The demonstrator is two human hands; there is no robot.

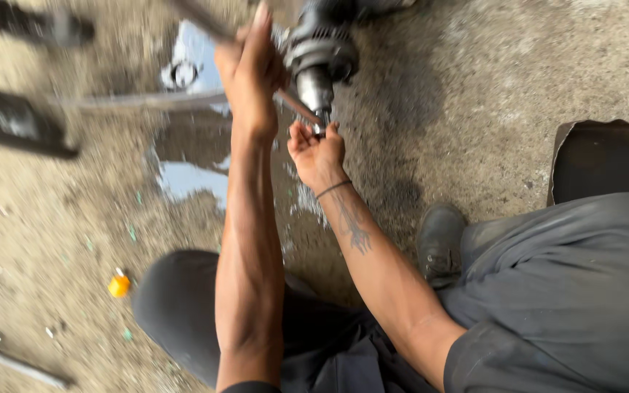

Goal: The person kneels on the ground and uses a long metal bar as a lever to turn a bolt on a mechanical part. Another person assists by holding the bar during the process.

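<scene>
Dark grey metal motor part with a stub shaft (318, 58), top centre on the concrete floor (489, 94). Left hand (250, 73) clamped on a thin metal rod (296, 107) beside it. Right hand (317, 153) fingertips pinched at the shaft tip. Part cut off by top edge; motion-blurred.

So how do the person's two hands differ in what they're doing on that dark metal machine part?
The left hand is raised higher, fingers wrapped around a thin metal rod; the right hand sits lower, fingertips pinching at the narrow shaft end of the dark metal machine part. The left arm stretches nearly straight, the right is bent. Only the right wrist wears a thin dark band. Both hands are bare and work close together over the gritty concrete floor.
</scene>
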